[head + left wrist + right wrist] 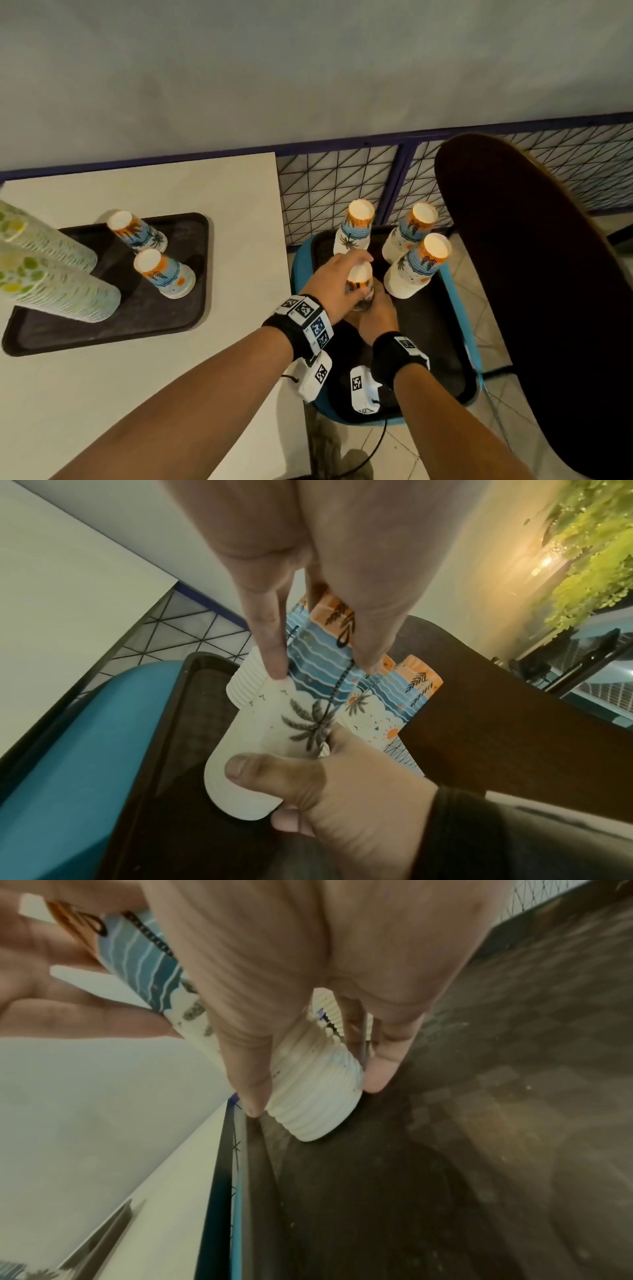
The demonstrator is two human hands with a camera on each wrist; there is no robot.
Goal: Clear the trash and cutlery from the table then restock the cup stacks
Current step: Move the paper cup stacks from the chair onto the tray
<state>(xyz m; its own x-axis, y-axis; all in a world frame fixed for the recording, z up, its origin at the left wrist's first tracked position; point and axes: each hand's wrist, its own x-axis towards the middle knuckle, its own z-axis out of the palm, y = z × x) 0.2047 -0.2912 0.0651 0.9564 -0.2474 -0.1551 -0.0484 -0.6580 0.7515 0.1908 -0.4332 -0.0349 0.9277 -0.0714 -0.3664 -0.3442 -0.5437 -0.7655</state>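
Observation:
A stack of palm-printed paper cups (359,279) stands upside down on a dark tray (438,329) that sits on a blue chair seat. My left hand (337,277) grips the upper part of this stack (298,715) from the left. My right hand (375,313) grips its lower part, with fingers around the ribbed rims (308,1112) just above the tray floor. In the left wrist view my right thumb (267,772) presses on the stack's lower cups. Three more palm-printed stacks (356,226) (411,233) (421,267) stand behind on the same tray.
On the white table (171,377) to the left lies another dark tray (113,318) with two short palm-printed stacks (137,231) (164,274) and two tall lemon-printed stacks (51,291). A dark chair back (534,274) rises at the right. A wire mesh fence (342,185) runs behind.

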